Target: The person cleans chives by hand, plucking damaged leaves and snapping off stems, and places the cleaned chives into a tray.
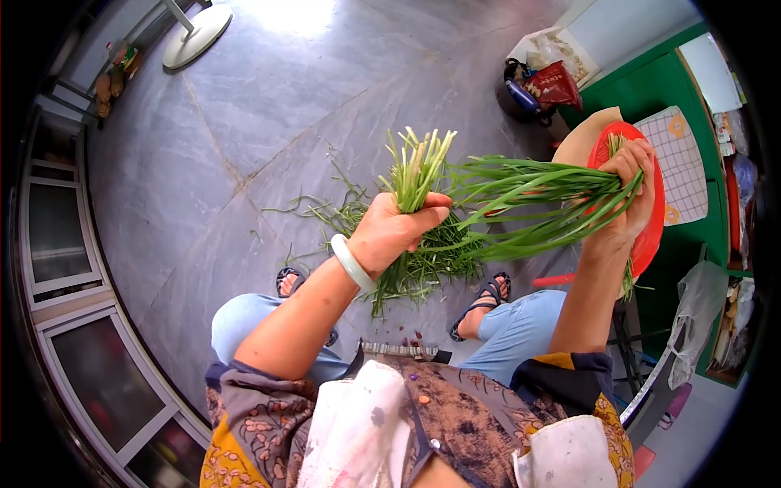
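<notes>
My left hand [392,232], with a pale bracelet at the wrist, is closed around a bunch of garlic chives [423,167]. Their pale cut-looking stem ends point up and away from me, and green leaves hang below the fist. In my right hand [633,191] is a second bunch of garlic chives [545,195], gripped near its stem end, its long leaves spreading left toward the first bunch. Beneath both hands, loose green leaves [346,215] lie heaped on the floor between my feet. Behind the right hand is a round red tray or stool top [651,244], partly covered.
A green cabinet [708,187] stands at the right, with a checkered cloth [674,163] by the red top. Further back are a dark container with a red bag [555,84] and a white round base [198,37]. Framed glass panels [98,378] line the left.
</notes>
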